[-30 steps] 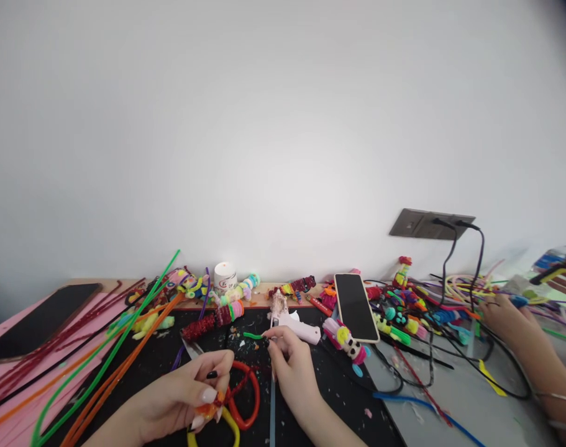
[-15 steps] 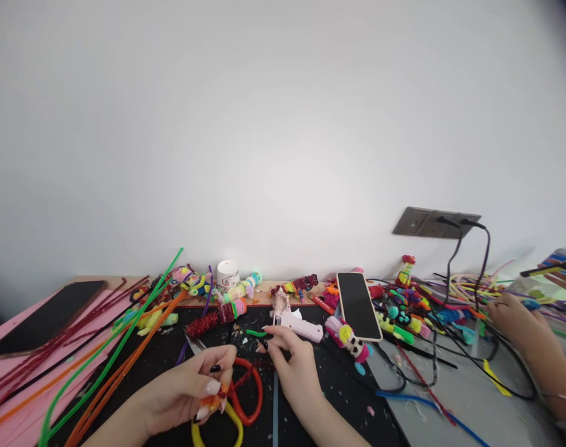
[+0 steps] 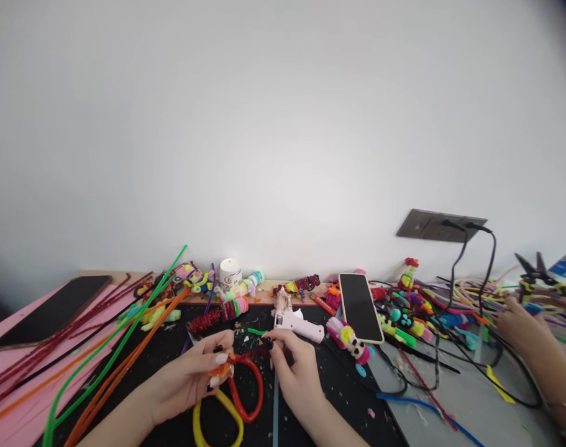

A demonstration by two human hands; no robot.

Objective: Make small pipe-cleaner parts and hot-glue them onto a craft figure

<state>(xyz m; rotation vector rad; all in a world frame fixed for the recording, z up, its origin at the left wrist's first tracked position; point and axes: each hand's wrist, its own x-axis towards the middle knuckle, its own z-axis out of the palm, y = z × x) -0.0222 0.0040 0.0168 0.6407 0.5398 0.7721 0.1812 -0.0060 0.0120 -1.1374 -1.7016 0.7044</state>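
Observation:
My left hand (image 3: 189,379) is closed in a pinch on a small orange fuzzy piece (image 3: 221,369) joined to a dark red glitter pipe cleaner (image 3: 246,356). A red loop (image 3: 248,394) and a yellow loop (image 3: 217,422) hang below it on the black mat (image 3: 338,397). My right hand (image 3: 294,369) pinches the far end of that red glitter pipe cleaner, close to a short green piece (image 3: 256,332). A pink glue gun (image 3: 296,324) lies just beyond my right hand.
Long green, orange and red pipe cleaners (image 3: 110,360) fan out at the left beside a phone (image 3: 54,310) on pink board. Another phone (image 3: 360,307), small figures (image 3: 350,340) and cables (image 3: 455,366) crowd the right. Another person's hand (image 3: 520,326) works at far right with black scissors (image 3: 534,268).
My left hand rose and moved toward the right hand, bringing the orange piece and loops up. My right hand took hold of the red glitter strand. The other person now holds scissors.

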